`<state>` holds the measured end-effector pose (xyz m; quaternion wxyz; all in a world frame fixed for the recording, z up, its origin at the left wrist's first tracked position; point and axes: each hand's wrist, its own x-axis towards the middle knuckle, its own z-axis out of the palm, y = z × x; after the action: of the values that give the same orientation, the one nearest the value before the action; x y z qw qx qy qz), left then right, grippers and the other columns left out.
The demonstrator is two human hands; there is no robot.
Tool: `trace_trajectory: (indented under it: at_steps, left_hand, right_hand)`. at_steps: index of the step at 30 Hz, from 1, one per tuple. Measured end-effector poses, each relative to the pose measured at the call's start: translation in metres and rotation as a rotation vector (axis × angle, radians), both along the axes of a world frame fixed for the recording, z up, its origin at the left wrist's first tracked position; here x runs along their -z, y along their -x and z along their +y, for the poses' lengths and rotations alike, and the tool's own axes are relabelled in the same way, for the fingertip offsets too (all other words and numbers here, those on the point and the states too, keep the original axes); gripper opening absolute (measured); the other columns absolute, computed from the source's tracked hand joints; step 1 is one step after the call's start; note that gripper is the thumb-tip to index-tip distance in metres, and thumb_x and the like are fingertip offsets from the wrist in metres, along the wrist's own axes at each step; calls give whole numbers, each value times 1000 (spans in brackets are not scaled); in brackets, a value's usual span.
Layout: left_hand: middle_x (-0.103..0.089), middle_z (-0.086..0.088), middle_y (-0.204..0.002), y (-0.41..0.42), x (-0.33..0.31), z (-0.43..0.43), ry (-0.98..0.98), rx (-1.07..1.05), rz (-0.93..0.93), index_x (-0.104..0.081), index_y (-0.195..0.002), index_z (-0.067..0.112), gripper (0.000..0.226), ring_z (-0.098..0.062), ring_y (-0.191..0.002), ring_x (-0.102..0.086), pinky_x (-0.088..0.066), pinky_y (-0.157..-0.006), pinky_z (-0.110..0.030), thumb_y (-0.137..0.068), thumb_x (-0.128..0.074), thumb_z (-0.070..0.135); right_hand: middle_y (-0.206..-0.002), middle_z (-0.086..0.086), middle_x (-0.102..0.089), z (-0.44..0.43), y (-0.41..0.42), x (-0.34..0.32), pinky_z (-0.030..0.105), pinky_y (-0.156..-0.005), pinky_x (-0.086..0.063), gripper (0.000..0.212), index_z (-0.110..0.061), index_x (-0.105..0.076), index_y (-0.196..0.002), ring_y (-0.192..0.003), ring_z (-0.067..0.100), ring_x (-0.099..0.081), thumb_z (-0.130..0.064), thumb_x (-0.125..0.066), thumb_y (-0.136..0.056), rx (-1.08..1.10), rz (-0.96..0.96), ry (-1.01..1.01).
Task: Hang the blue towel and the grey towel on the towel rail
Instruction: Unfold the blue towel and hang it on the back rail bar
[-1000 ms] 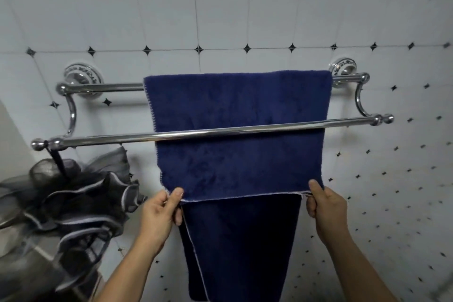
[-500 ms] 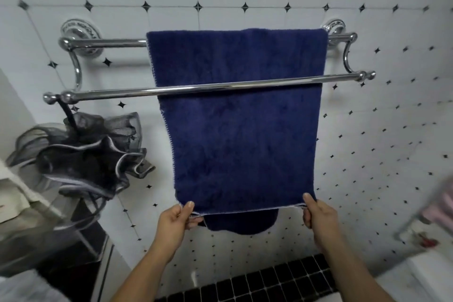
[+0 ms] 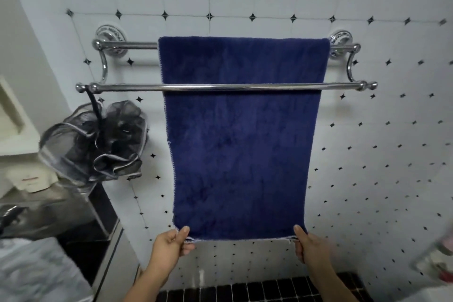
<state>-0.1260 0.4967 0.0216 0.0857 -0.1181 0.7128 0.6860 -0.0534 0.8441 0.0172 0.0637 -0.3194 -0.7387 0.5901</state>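
The blue towel (image 3: 241,144) hangs over the back bar of the chrome double towel rail (image 3: 127,45), passing behind the front bar (image 3: 343,86). It falls flat down the white tiled wall. My left hand (image 3: 171,244) pinches its lower left corner between thumb and fingers. My right hand (image 3: 310,245) pinches the lower right corner the same way. The towel's bottom edge stretches level between the two hands. No grey towel shows clearly; a pale grey cloth (image 3: 36,270) lies blurred at the lower left.
A black and grey mesh bath sponge (image 3: 98,141) hangs by a cord from the front bar's left end. A counter with a soap dispenser (image 3: 31,180) sits at the left. Black floor tiles (image 3: 257,292) run below. Blurred items (image 3: 438,260) stand at the right edge.
Both hands have pulled the towel's front layer downward, so it now hangs long and covers the back layer that showed below it. The view has tilted down.
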Motion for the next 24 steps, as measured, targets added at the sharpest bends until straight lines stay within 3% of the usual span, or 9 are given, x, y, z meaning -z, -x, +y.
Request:
trace_trajectory:
  at_steps: [3, 6, 8, 11, 13, 15, 17, 21, 24]
  left_hand:
    - [-70, -26, -64, -11, -1, 5, -30, -77, -58, -58, -68, 2, 30, -35, -65, -68, -59, -76, -49, -92, -65, 18]
    - [-66, -19, -61, -13, -11, 6, -10, -101, -115, -62, -70, 0, 27, -29, -60, -61, -52, -62, -38, -93, -64, 14]
    - [-62, -13, -63, -13, -23, 3, 84, -75, -140, -58, -72, 3, 24, -26, -58, -58, -45, -53, -30, -95, -59, 10]
    - [-62, -10, -76, -10, -61, -4, 324, 84, -245, -58, -86, 6, 16, -24, -58, -57, -38, -53, -26, -96, -52, 17]
    - [-67, -11, -87, -5, -101, -7, 434, 252, -260, -59, -94, 6, 18, -23, -61, -61, -42, -52, -25, -94, -56, 24]
    - [-72, -14, -90, 3, -151, -5, 403, 315, -120, -59, -93, 5, 18, -21, -63, -67, -45, -52, -25, -95, -59, 23]
    - [-74, -18, -89, 13, -209, 0, 290, 258, 137, -62, -92, 1, 17, -20, -63, -70, -49, -55, -26, -96, -59, 17]
    - [-73, -7, -75, 38, -326, 9, 118, -90, 678, -69, -81, 7, 14, -12, -64, -69, -55, -59, -24, -91, -62, 16]
    - [-67, 3, -85, 71, -380, 9, 248, -316, 847, -66, -96, 13, 12, -15, -83, -62, -50, -80, -28, -86, -64, 20]
  right_hand:
    - [-45, 4, -56, 7, 0, -8, 21, -46, -43, 55, -8, -60, -52, -40, 13, -52, -40, -55, -96, -65, -58, -31]
    - [-80, 7, -71, 12, 11, -26, 24, -72, -46, 48, -5, -76, -81, -73, 18, -63, -49, -59, -92, -139, -196, -45]
    - [-97, 10, -73, 14, 12, -44, 27, -72, -45, 38, -13, -73, -80, -75, 17, -62, -48, -62, -91, -220, -267, -82]
    - [-75, 6, -77, 24, 15, -75, 26, -66, -54, 39, -10, -71, -78, -64, 17, -70, -45, -60, -93, -386, -337, -277]
    - [-59, 2, -73, 32, 22, -102, 25, -63, -54, 42, -7, -68, -75, -54, 14, -67, -41, -56, -96, -441, -257, -397]
    - [-54, -1, -70, 32, 33, -145, 26, -60, -51, 41, -9, -67, -70, -47, 13, -63, -40, -56, -96, -404, -54, -480]
    - [-54, -4, -69, 28, 45, -197, 29, -59, -51, 41, -18, -65, -63, -48, 12, -62, -44, -56, -93, -258, 166, -609]
    - [-62, -2, -68, 19, 67, -307, 35, -66, -50, 40, -20, -63, -64, -63, 21, -63, -48, -51, -89, 66, 587, -770]
    - [-71, 2, -70, 19, 88, -371, 35, -70, -47, 30, -15, -68, -74, -72, 24, -61, -37, -53, -88, 179, 737, -784]
